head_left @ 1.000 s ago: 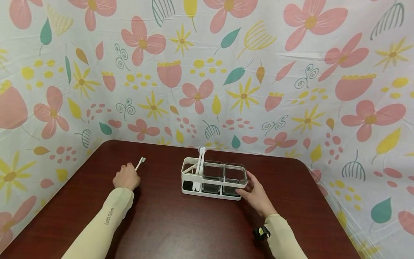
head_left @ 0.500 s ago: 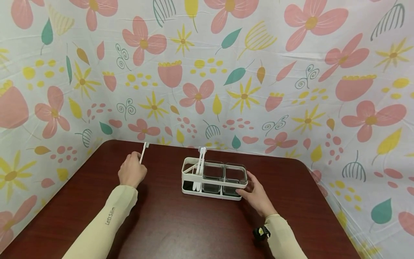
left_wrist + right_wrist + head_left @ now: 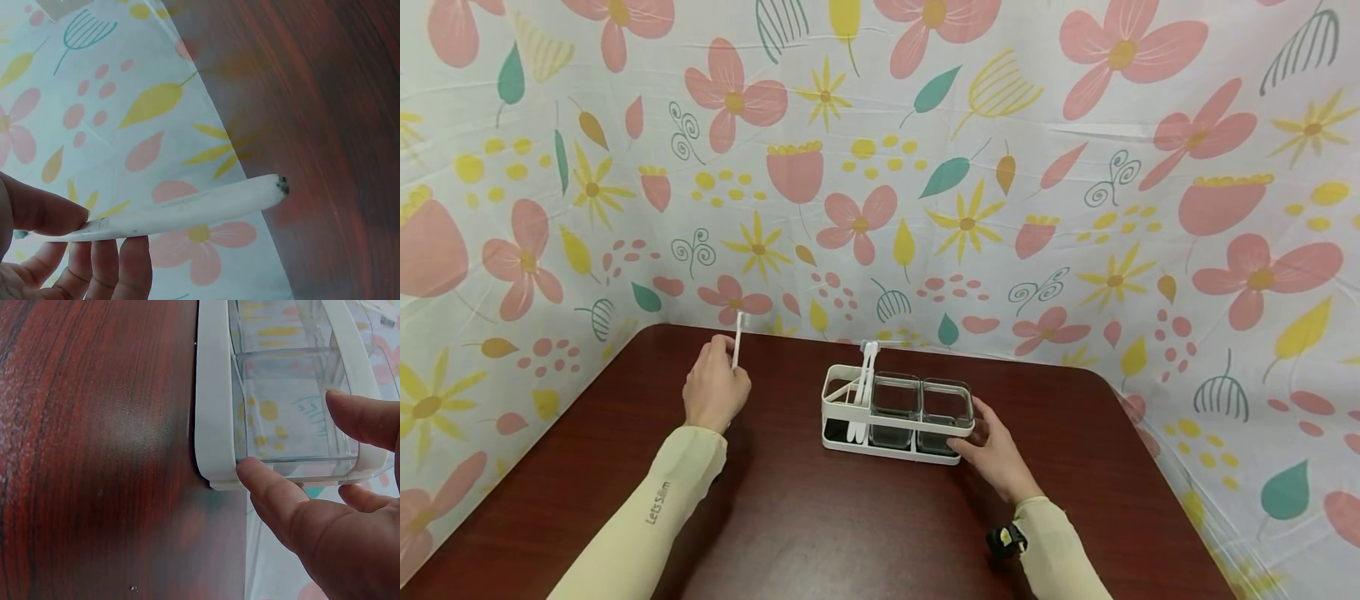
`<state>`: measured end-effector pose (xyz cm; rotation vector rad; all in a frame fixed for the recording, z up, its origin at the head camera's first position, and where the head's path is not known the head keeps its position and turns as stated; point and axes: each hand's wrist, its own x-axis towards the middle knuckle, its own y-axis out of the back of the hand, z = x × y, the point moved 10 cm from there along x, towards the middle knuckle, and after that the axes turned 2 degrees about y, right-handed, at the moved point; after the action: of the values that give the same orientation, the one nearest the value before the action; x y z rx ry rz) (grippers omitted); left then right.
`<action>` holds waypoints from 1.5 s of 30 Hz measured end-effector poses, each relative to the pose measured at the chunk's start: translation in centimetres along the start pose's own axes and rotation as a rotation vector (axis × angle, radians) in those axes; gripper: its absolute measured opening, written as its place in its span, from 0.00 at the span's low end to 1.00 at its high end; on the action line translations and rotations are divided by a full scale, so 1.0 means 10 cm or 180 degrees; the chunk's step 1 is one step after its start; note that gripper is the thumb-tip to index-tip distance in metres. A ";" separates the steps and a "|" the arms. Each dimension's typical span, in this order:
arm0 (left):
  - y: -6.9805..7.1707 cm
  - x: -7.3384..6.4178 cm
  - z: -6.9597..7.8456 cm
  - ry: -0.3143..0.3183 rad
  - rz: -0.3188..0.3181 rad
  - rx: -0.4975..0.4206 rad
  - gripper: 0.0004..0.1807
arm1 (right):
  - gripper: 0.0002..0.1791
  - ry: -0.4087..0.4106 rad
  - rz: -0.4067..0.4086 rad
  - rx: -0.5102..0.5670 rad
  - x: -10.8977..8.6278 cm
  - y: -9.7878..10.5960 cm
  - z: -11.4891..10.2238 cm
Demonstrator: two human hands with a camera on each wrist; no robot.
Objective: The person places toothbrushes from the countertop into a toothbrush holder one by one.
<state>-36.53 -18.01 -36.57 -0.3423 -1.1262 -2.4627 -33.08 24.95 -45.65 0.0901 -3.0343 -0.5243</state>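
My left hand (image 3: 715, 387) pinches a white toothbrush (image 3: 738, 337) between thumb and fingers, over the left part of the table. In the head view its bristled head points up; in the left wrist view the toothbrush (image 3: 206, 211) shows its thick handle end sticking out past the fingertips. Mid-table stands a white toothbrush holder (image 3: 847, 411) with two clear cups (image 3: 895, 398) in its right slots. White toothbrushes (image 3: 867, 379) lean in its left part. My right hand (image 3: 996, 454) grips the holder's right end, fingers and thumb around the white frame (image 3: 214, 406) and clear cup (image 3: 281, 425).
The dark red-brown table (image 3: 820, 533) has rounded far corners. Behind it and along both sides hangs a floral curtain (image 3: 865, 208). A black device (image 3: 1006, 540) is strapped at my right wrist.
My left hand has lifted the toothbrush and moved slightly right and farther back, tilting its head more upright. The right hand and the holder have stayed in place.
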 end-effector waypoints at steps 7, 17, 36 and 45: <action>0.07 -0.01 0.09 -0.0099 0.0148 -0.0122 0.13 | 0.46 0.0014 -0.0007 -0.0013 0.00 0.00 -0.01; 0.19 -0.04 0.24 -0.0335 0.0456 -0.0338 0.06 | 0.46 -0.0018 -0.0043 0.0060 -0.01 -0.02 -0.03; 0.40 -0.13 0.55 -0.0583 0.0792 -0.0872 0.08 | 0.46 -0.0003 -0.0045 0.0071 -0.01 -0.02 -0.04; 0.50 -0.22 0.73 -0.0835 0.0967 -0.1158 0.07 | 0.46 -0.0010 -0.0039 0.0047 -0.01 -0.01 -0.02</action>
<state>-31.90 -14.81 -29.42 -0.8964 -0.6479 -2.3811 -32.94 24.74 -45.49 0.1087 -3.0428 -0.5035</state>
